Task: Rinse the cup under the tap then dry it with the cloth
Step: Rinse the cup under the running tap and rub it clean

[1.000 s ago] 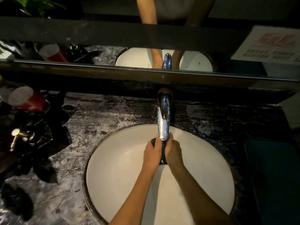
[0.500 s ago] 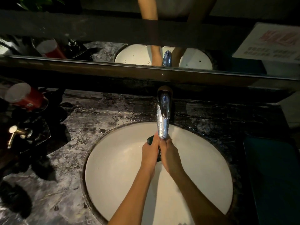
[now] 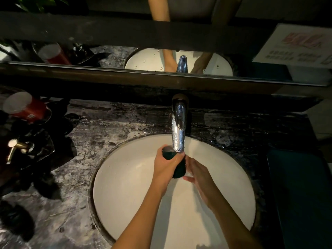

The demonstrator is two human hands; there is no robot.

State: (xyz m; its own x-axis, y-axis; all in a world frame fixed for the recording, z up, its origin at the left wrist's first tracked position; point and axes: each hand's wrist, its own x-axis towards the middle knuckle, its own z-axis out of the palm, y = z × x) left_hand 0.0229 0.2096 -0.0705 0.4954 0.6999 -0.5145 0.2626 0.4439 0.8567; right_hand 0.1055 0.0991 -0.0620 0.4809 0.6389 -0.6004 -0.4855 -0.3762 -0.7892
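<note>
Head view shows our left hand (image 3: 166, 167) wrapped around the dark green cup (image 3: 177, 163), held over the white sink (image 3: 125, 186) with its mouth under the tap (image 3: 178, 131). Our right hand (image 3: 198, 172) rests open-fingered against the cup's right side.

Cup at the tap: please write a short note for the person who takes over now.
Left hand: wrapped around the dark green cup, holding it with its mouth just under the tap spout, above the white sink.
Right hand: open, fingers at the cup's lower side, not gripping.
Done: cup is at the spout. I cannot tell if water is running.
Left: finish the rinse, then dry it. A dark teal cloth seems to lie on the counter to the right, untouched.
</note>
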